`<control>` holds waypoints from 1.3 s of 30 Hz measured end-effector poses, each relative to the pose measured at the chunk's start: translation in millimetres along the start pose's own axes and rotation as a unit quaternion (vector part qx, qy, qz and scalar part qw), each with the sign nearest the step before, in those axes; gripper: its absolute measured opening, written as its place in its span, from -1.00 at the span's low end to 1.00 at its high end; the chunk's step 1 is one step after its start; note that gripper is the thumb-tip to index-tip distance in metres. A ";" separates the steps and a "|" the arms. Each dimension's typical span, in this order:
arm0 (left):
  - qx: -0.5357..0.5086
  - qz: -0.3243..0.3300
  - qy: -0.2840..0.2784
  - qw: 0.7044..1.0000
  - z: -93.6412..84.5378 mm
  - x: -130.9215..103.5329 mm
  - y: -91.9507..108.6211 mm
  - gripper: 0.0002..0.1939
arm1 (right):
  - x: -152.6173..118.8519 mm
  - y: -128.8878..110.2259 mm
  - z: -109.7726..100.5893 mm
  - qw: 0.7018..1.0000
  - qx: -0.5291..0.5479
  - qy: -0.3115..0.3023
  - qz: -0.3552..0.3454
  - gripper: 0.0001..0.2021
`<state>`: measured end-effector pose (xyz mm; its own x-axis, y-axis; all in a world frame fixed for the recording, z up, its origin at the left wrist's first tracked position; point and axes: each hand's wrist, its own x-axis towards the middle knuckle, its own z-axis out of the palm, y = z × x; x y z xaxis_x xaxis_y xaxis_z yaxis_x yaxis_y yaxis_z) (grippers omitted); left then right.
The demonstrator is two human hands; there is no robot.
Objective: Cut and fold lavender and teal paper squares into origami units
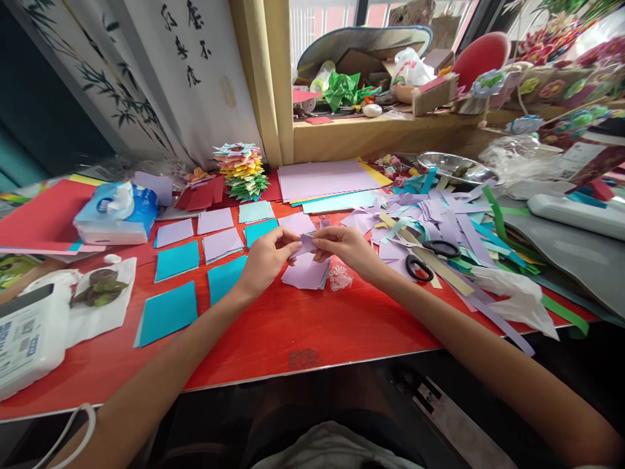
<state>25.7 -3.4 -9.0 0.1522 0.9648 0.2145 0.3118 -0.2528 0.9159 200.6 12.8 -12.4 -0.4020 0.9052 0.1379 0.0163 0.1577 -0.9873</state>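
A small folded purple paper (306, 244) is pinched between both hands above the red table (273, 339). My left hand (268, 257) holds its left side with thumb and fingertips. The fingers of my right hand (344, 246) are closed on its right side. Just below them lies a stack of purple paper squares (305, 273), with a small pile of whitish bits (340, 277) at its right. Stacks of teal squares (176, 260) and purple squares (215, 221) stand in rows to the left. Black-handled scissors (418, 267) rest to the right of my right hand.
Purple, green and yellow paper strips (454, 221) cover the right side, near a metal bowl (456, 168). A tissue pack (117, 215) and a white device (32, 339) are at left. Large purple sheets (327, 180) and a layered paper model (241, 170) stand at the back.
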 end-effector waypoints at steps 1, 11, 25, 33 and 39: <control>-0.001 0.001 0.003 1.000 0.0 -0.1 0.2 -0.83 | -0.3 -0.7 0.4 1.000 0.009 0.000 -0.003 -0.78; -0.026 0.039 0.014 0.999 0.0 -1.2 6.0 -0.84 | -1.9 -3.4 0.3 0.998 0.054 0.017 -0.014 -0.82; -0.076 0.022 0.028 0.996 -2.8 0.8 4.4 -0.84 | -1.3 -1.7 -1.0 0.996 0.090 -0.019 -0.008 -0.78; -0.042 0.045 -0.018 0.998 -2.7 -3.5 6.3 -0.83 | 0.6 0.4 -0.7 0.996 0.093 0.007 -0.014 -0.82; -0.080 0.020 -0.021 0.996 -0.2 -1.9 7.2 -0.79 | 0.7 -1.4 -1.9 0.997 0.078 -0.002 -0.017 -0.83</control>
<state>27.5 -7.0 -2.8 0.2022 0.9495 0.2401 0.1517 -0.2726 0.9501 202.0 14.0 -10.7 -0.4031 0.8989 0.1718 -0.1404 0.1248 -0.9822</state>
